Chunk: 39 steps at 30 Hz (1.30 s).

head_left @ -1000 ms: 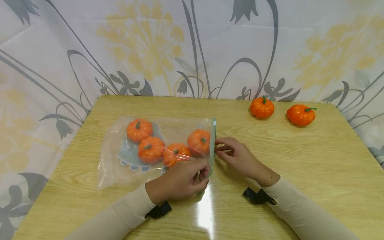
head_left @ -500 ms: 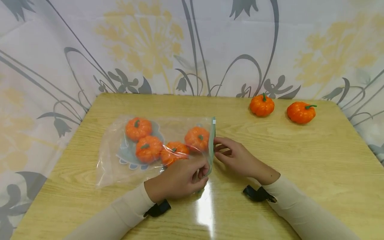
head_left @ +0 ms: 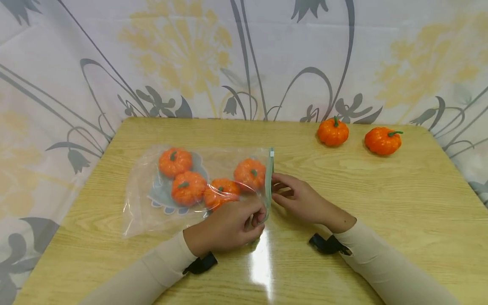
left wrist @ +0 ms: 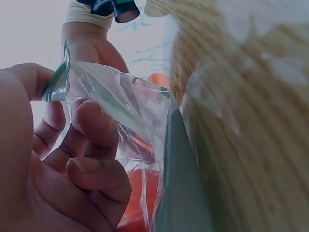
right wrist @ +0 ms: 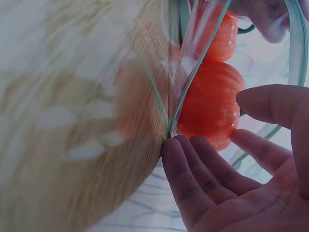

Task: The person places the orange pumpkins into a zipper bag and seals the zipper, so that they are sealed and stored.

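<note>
A clear zip bag (head_left: 145,212) with a green zip strip (head_left: 270,182) lies flat, its mouth toward the right. Several small orange pumpkins (head_left: 175,162) show through the plastic. My left hand (head_left: 230,226) grips the near corner of the mouth with curled fingers; the left wrist view shows the strip lifted at a fingertip. My right hand (head_left: 303,199) is at the opening, fingers extended. In the right wrist view its fingertips (right wrist: 176,145) are at the lower edge of the mouth, beside a pumpkin (right wrist: 210,104) just inside, with the thumb close to it.
Two more pumpkins stand outside the bag at the back right of the wooden table (head_left: 381,190): one upright pumpkin (head_left: 333,132) and one tilted pumpkin (head_left: 382,141). A flower-patterned cloth (head_left: 244,55) hangs behind the table. Each wrist wears a black camera (head_left: 324,244).
The pumpkin nearest the mouth has shifted slightly left, deeper into the bag. Both hands keep nearly the same place; the whole head view has drifted slightly.
</note>
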Each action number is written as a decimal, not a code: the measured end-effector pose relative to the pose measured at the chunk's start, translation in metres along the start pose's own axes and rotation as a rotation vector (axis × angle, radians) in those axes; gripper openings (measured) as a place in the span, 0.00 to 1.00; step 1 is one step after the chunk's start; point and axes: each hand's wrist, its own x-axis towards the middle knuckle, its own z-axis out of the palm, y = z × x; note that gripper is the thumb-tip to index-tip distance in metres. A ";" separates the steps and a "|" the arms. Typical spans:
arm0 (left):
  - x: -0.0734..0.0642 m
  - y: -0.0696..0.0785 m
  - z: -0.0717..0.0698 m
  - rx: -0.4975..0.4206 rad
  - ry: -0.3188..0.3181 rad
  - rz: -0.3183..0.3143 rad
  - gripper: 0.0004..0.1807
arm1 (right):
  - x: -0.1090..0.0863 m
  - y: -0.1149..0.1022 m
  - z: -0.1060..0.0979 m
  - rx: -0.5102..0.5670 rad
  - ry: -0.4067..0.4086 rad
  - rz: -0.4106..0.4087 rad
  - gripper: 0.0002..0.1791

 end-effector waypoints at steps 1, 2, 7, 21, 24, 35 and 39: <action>0.000 0.000 0.000 -0.001 -0.002 -0.002 0.10 | 0.000 0.000 0.000 0.003 -0.002 0.001 0.27; 0.000 0.001 0.000 -0.003 -0.005 -0.003 0.10 | 0.000 0.000 0.000 0.002 -0.002 0.006 0.27; 0.000 0.001 0.000 0.004 -0.017 -0.006 0.10 | -0.001 -0.002 -0.001 0.007 0.024 0.022 0.25; -0.001 0.000 0.000 -0.012 -0.014 -0.010 0.09 | 0.001 -0.003 -0.016 -0.157 0.228 -0.014 0.20; -0.001 0.000 0.000 -0.014 -0.008 -0.007 0.09 | 0.001 -0.003 -0.023 -0.186 0.253 0.007 0.21; -0.001 0.000 0.002 0.002 -0.017 -0.013 0.09 | -0.003 0.008 -0.054 -0.339 0.297 0.155 0.27; -0.001 0.000 0.002 0.009 -0.016 -0.020 0.09 | -0.005 0.012 -0.061 -0.409 0.293 0.174 0.29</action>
